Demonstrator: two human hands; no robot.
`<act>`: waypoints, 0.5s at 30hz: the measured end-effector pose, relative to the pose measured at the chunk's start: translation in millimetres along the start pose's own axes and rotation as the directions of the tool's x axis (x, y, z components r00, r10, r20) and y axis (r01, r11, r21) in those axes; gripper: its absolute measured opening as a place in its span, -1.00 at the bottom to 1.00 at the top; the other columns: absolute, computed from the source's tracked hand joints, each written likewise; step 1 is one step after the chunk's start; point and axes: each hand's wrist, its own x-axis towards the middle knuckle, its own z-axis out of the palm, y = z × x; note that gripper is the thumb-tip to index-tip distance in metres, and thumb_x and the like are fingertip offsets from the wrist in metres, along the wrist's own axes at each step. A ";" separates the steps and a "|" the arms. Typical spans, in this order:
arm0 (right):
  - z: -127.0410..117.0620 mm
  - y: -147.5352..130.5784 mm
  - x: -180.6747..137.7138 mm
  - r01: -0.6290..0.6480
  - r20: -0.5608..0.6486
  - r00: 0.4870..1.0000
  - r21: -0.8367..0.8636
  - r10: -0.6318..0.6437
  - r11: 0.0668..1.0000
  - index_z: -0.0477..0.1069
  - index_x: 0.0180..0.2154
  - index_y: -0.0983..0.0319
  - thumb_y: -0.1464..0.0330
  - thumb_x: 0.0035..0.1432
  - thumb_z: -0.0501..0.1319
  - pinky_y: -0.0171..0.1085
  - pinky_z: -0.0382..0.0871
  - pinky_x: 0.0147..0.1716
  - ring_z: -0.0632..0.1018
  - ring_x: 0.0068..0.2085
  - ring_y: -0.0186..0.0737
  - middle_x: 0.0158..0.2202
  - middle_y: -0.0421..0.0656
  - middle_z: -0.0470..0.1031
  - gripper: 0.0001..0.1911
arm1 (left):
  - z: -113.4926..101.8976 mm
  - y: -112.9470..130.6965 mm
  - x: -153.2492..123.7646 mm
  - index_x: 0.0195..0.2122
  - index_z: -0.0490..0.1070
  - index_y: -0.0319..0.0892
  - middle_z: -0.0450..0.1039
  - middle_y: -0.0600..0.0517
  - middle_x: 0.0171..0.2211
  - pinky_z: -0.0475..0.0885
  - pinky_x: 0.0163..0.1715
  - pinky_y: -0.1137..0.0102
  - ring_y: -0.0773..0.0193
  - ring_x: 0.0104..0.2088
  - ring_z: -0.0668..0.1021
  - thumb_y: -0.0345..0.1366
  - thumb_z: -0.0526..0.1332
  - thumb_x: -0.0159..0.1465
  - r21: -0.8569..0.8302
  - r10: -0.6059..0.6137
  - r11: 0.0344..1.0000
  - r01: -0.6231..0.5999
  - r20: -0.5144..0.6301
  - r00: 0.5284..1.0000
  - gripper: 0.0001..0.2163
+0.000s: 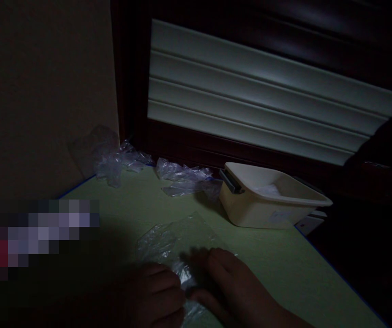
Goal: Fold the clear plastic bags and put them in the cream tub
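While the left hand (pixel 160 294) curls, pinching or not I cannot tell, the right hand (pixel 233 278) lays fingers together, thumb apart, over clear plastic film (pixel 168 243) inward of the surface's (pixel 312 278) right edge: probably light, slippery, best pinched by a corner.

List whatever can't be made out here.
All in the head view:
Left hand: fingertips hidden behind its own knuckles.
Clear plastic: near part covered by left hand and right hand, cut off by bottom edge.
Tub: contents partly hidden by its near wall.
Pixelated patch: whatever lies beneath is blurred out.
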 end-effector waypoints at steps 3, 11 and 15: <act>-9.3 2.7 -4.4 -0.006 0.011 1.000 -0.024 0.006 1.000 0.38 -0.05 0.32 0.12 0.07 0.31 -0.15 0.38 -0.28 0.49 -0.24 -0.04 -0.22 0.03 0.50 -0.49 | -1.2 -1.9 2.1 -0.34 0.38 -0.22 0.47 0.10 -0.42 0.33 -0.30 0.40 0.31 -0.40 0.47 -0.50 0.20 0.28 -0.078 0.007 0.997 -0.007 -0.004 1.000 -0.92; -35.0 3.2 -4.1 -0.181 0.163 0.970 0.000 0.178 0.984 0.34 0.00 0.27 0.27 0.04 0.38 -0.12 0.32 -0.17 0.47 -0.14 -0.01 -0.15 -0.03 0.50 -0.50 | -1.5 1.7 -0.7 -0.33 0.33 -0.20 0.44 0.09 -0.42 0.29 -0.29 0.39 0.31 -0.40 0.43 -0.44 -0.08 0.45 -0.189 -0.058 0.981 0.054 -0.015 0.998 -0.73; -36.3 -0.9 -2.7 -0.158 0.180 0.970 -0.046 0.163 0.986 0.36 -0.04 0.28 0.28 0.13 0.31 -0.11 0.30 -0.19 0.45 -0.16 -0.01 -0.16 -0.01 0.49 -0.61 | 1.8 0.7 -1.6 -0.31 0.34 -0.20 0.45 0.07 -0.40 0.29 -0.27 0.38 0.29 -0.38 0.43 -0.41 -0.19 0.48 -0.192 -0.067 0.980 0.054 -0.061 0.996 -0.65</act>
